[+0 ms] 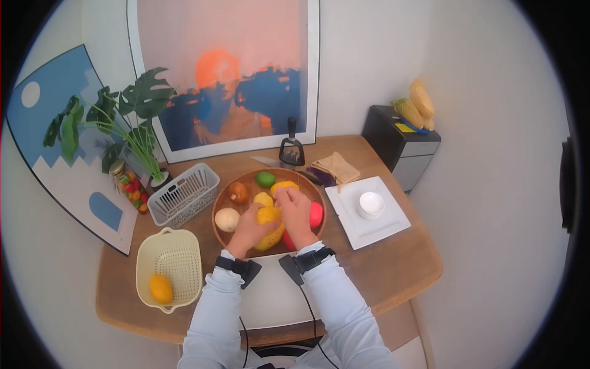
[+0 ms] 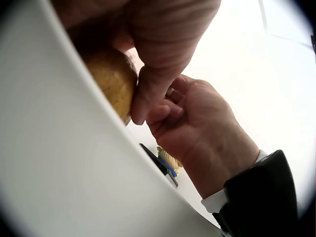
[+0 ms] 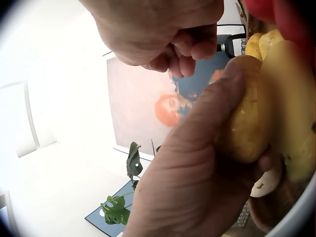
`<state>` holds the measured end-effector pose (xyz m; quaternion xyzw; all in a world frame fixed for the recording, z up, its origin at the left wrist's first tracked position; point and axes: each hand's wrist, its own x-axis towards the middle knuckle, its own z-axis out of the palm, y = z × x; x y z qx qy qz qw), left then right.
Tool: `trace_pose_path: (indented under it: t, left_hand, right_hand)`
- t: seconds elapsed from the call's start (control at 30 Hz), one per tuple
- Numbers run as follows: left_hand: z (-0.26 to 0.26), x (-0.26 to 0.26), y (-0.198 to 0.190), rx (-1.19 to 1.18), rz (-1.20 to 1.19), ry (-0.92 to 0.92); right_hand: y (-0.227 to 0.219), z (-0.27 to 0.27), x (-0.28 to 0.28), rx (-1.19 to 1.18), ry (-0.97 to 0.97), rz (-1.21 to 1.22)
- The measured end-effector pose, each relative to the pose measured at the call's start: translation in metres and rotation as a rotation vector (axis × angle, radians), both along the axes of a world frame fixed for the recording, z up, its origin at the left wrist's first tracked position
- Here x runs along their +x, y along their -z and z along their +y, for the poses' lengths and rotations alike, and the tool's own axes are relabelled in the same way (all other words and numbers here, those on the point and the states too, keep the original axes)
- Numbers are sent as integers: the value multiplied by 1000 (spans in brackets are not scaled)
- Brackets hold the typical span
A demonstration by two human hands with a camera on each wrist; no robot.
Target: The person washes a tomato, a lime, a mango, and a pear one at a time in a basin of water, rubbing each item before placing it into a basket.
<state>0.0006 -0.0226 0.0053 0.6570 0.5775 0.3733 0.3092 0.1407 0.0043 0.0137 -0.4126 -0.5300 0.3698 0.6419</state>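
Over a round wooden bowl (image 1: pixel 319 237), my left hand (image 1: pixel 249 231) (image 2: pixel 163 39) (image 3: pixel 180 170) grips a yellow fruit (image 1: pixel 268 214) (image 2: pixel 112 81) (image 3: pixel 241 118), its thumb along the side. My right hand (image 1: pixel 296 215) (image 2: pixel 202 136) (image 3: pixel 158 27) is close beside it, apart from the fruit in the right wrist view; its fingers are curled and nothing shows in them. The bowl bears a brown onion-like item (image 1: pixel 238 193), a pale round one (image 1: pixel 227 219), a green fruit (image 1: pixel 265 179), red items (image 1: pixel 316 214) and several more yellow fruits (image 3: pixel 291 94).
A cream basket (image 1: pixel 178 246) with one yellow fruit (image 1: pixel 161 288) stands at the left, a grey basket (image 1: pixel 183 194) behind it. A grater (image 1: pixel 292 150) and knife (image 1: pixel 265 161) lie behind the bowl. To the right is a white plate (image 1: pixel 387 227) with a small white bowl (image 1: pixel 370 205).
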Motion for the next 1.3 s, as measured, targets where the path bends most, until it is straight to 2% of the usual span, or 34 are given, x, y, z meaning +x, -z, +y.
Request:
trace_pose_path:
  t: [0.1, 0.2, 0.3, 0.4, 0.5, 0.57, 0.6, 0.67, 0.7, 0.8, 0.97, 1.03, 1.13, 1.17, 1.27, 1.3]
  left_hand:
    - [-7, -1, -13, -27, 48, 103]
    - [-9, -6, -13, 4, -15, 147]
    - [-7, -11, -7, 132, 60, 89]
    - [-5, -13, -10, -45, -287, 55]
    - [-12, -10, -17, -256, -636, -8]
    - [6, -19, 17, -205, -891, 61]
    - [6, -20, 19, -179, -1019, 95]
    - [5, -30, 21, -245, -1060, 103]
    - [1, -31, 14, -279, -1082, 108]
    - [-18, -32, -13, -274, -849, -32]
    - [-37, -63, -48, -256, -657, 36]
    - [-50, -84, -62, -250, -588, 70]
    - [-65, -126, -70, -188, -366, 21]
    - [-72, -139, -76, -199, -265, -16]
    - [-82, -192, -59, -211, 67, -66]
    - [-88, -208, -57, -127, 386, -54]
  right_hand:
    - [2, 1, 1, 43, 22, -32]
    - [9, 6, -1, 75, 44, -74]
    - [8, 5, 1, 55, 50, -222]
    - [-1, -4, 0, 26, 39, -413]
    - [15, 3, -10, 35, 30, -492]
    - [33, 13, -16, -7, 24, -491]
    - [32, 12, -15, -5, 56, -509]
    - [30, 12, -10, -2, 123, -551]
    - [26, 10, -7, -40, 98, -553]
    - [6, 1, -1, -127, 25, -573]
    - [-8, -9, 6, -165, -151, -560]
    - [-19, -21, 14, -203, -263, -620]
    - [-42, -47, 30, -190, -401, -795]
    - [-45, -52, 36, -207, -446, -807]
    - [-41, -64, 48, -248, -553, -865]
    - [-40, -69, 51, -260, -583, -889]
